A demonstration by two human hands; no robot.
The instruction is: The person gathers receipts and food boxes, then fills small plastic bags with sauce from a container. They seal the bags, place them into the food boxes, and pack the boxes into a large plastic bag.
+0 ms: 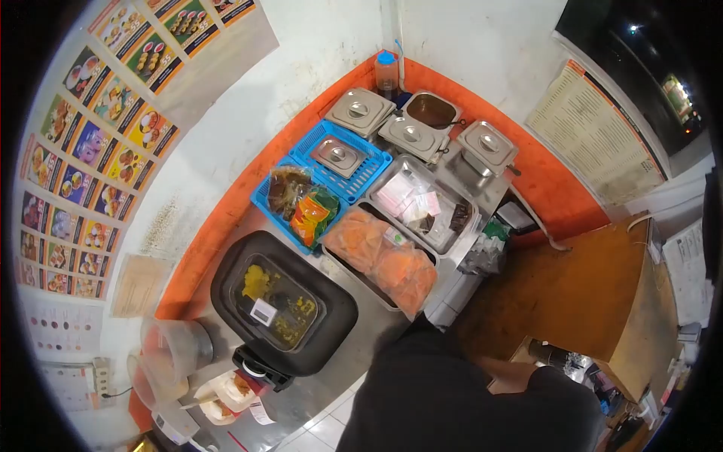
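Dark clothing (467, 407) fills the lower middle of the head view. A bare stretch of arm (512, 375) shows beside it, at the counter's right. Neither my left hand nor my right hand can be made out. Closest to the dark clothing is a clear bag of orange food pieces (403, 275), lying with a second such bag (354, 237) on a metal tray. To their left sits a black electric cooker or pan (335, 324); its clear-looking lid area shows yellow food (257, 281) and a small white device (263, 312).
Blue baskets (369, 181) hold bags and a lidded metal tub. Lidded steel containers (359, 111) and a blue-capped bottle (386, 71) stand in the corner. Papers lie in a steel tray (456, 241). Clear plastic tubs (162, 346) stand lower left; a brown wooden surface (557, 279) is right.
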